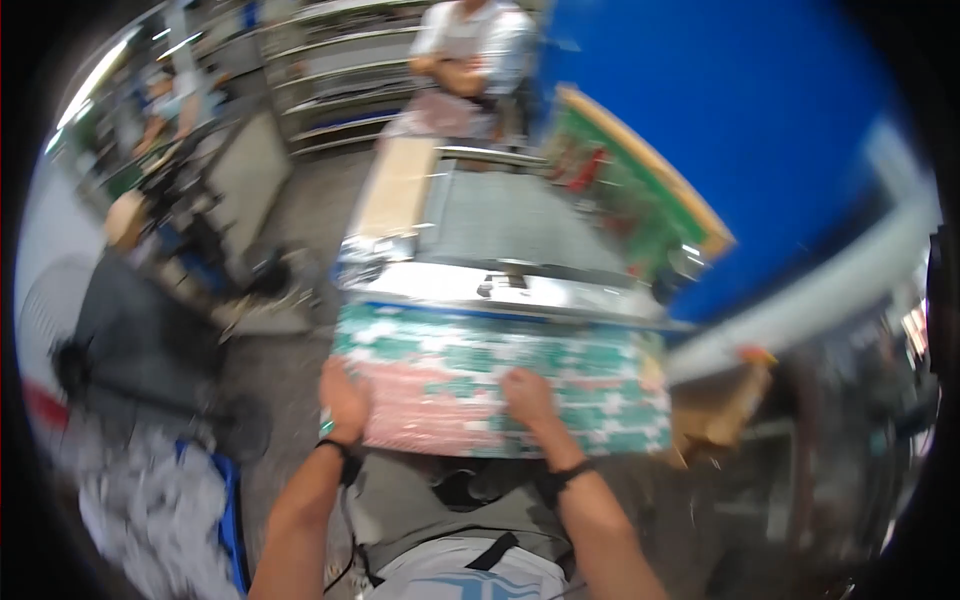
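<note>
A flat sheet (430,400) printed in green, white and pinkish red lies in front of me, blurred by motion. Along its left edge rests my left hand (345,400), open, with the fingers stretched forward against the side. My right hand (528,396) is on top of the sheet, right of its middle. Its fingers are curled closed, and whatever may be in them is hidden. Just beyond the sheet runs a pale metal bar (420,282), part of a machine with a flat grey bed (515,215).
A tan board (397,188) lies left of the grey bed; a wood-edged green panel (640,170) leans at its right. A person (465,50) stands beyond. A blue bin (232,510) with pale scraps is at lower left, brown cardboard (725,410) at right.
</note>
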`<state>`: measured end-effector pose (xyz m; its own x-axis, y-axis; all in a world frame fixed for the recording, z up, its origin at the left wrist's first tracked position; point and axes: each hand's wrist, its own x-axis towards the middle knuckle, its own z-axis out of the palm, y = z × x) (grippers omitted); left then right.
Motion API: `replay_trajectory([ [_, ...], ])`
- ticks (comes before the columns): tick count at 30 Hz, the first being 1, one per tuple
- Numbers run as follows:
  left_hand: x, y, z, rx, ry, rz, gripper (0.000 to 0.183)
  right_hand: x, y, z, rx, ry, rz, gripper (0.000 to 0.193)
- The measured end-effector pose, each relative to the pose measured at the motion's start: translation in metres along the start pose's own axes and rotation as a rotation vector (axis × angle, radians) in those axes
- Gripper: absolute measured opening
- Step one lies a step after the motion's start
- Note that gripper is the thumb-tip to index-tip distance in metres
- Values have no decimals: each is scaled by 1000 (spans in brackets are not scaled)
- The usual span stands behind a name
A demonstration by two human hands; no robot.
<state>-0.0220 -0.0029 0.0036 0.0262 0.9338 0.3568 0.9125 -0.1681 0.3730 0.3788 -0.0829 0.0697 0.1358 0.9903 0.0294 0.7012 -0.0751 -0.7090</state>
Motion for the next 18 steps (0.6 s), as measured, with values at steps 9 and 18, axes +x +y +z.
replay_trajectory([
  [9,1,35,4,-89,13,-214,77,17,1,-34,35,61,10,24],
  [18,29,-54,-47,-402,-322,-791,90,27,-3,-35,84,-84,164,29],
])
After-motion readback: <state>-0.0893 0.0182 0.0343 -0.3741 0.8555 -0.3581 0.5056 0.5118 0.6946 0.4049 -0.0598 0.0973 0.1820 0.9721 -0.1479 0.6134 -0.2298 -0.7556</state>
